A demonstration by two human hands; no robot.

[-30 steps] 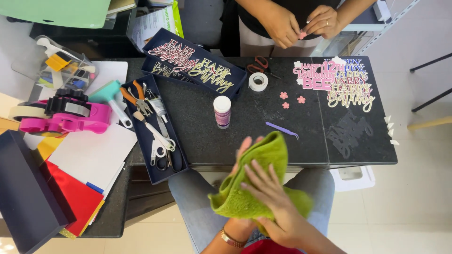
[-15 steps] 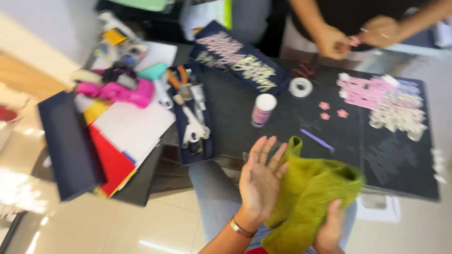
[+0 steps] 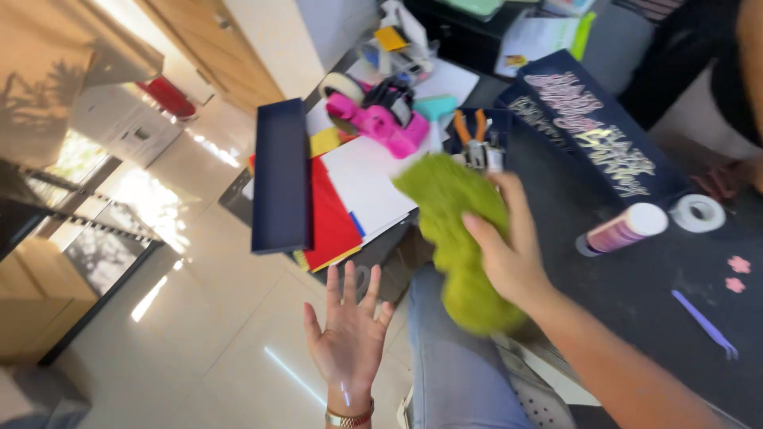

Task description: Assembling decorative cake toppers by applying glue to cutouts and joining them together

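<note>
At the near edge of the black table (image 3: 636, 310), the person's right hand (image 3: 509, 254) is closed around a fuzzy green cloth (image 3: 457, 230), thumb on the near side and fingers wrapped over the far side, so the cloth hangs bunched in the air just above the table's edge and the person's lap. Off to the side, the left hand (image 3: 348, 334) holds nothing: it is spread wide, palm showing, fingers apart, out over the pale floor and well apart from the cloth. Just beyond the cloth lie orange-handled pliers (image 3: 474, 135) in a dark tray, with a pink tape dispenser (image 3: 380, 119) and white and red paper sheets (image 3: 350, 195) beside them. Further along the table lies a glue stick (image 3: 624, 229), with a roll of white tape (image 3: 698, 213) near it.
</note>
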